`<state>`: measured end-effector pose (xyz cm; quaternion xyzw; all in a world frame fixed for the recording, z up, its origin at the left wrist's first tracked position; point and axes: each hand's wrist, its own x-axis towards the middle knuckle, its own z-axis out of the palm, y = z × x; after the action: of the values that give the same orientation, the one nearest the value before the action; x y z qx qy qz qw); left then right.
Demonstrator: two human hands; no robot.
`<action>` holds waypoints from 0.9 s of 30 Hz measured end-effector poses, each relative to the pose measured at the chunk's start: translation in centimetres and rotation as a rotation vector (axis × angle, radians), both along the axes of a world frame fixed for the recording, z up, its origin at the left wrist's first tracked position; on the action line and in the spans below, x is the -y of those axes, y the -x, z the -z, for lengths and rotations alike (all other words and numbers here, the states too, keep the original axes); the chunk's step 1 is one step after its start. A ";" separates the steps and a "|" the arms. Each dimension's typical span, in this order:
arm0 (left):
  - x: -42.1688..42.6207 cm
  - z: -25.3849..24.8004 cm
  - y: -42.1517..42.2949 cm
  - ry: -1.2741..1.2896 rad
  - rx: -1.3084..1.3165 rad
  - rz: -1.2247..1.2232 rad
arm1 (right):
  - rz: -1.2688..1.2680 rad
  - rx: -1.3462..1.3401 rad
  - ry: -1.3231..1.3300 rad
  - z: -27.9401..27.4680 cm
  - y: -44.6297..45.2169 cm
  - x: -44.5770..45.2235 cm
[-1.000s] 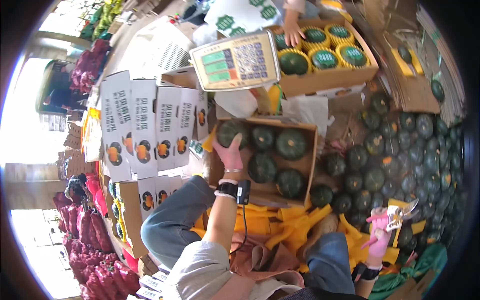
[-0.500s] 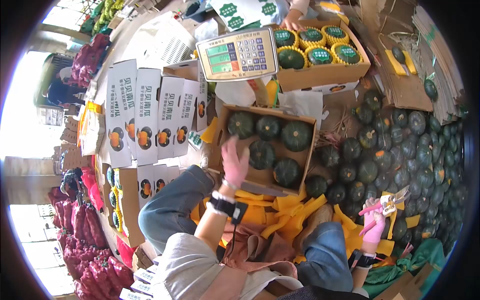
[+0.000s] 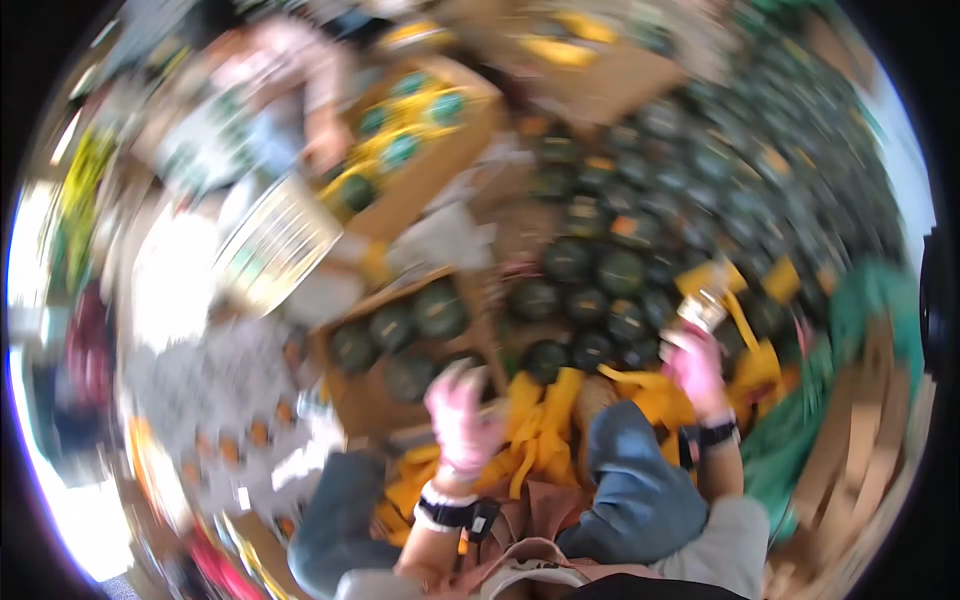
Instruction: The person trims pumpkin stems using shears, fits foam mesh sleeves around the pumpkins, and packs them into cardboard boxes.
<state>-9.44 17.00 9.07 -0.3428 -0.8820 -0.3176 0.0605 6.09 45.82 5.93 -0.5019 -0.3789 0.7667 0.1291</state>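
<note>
Standing at left: printed cartons (image 3: 240, 400), blurred. Scale panel (image 3: 280, 245), tilted, beyond them. Open box (image 3: 362, 408) next, dark green squashes (image 3: 437, 308) inside. Left hand (image 3: 463, 422) at the box's near right corner, fingers bent, slightly apart; contact with the squash behind cannot be told. Yellow strips (image 3: 545, 430) beside it. Squash pile (image 3: 620, 270) beyond. Right hand (image 3: 692, 365) wrapped around clippers (image 3: 703, 312), metal end blurred, pointing away from the body. Green cloth (image 3: 795, 440) at right.

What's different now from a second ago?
The left hand let go of the far-left pumpkin and moved right and nearer, to the near edge of the cardboard box. The view turned too, and blurred. The right hand still holds the pruning shears; five pumpkins stay inside.
</note>
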 end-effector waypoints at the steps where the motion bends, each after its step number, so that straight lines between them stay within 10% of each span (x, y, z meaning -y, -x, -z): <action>1: 0.5 0.6 1.2 0.100 -0.058 -0.018 | -0.039 -0.067 0.059 -0.5 -0.5 -0.3; 7: 7.6 6.0 9.2 0.751 0.230 -0.124 | 0.003 -0.121 0.016 4.7 -1.8 -1.8; 20: 12.9 8.7 8.1 0.488 0.522 -0.274 | 0.675 0.500 -0.842 8.7 1.3 -24.7; 27: 8.5 6.7 7.5 0.567 0.224 -0.233 | 0.330 0.959 -0.668 3.7 7.2 -28.2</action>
<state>-16.90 8.47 2.36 -0.2056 -0.9698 -0.0858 -0.0990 -1.11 74.01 2.25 -0.7759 -0.5322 0.2646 0.2117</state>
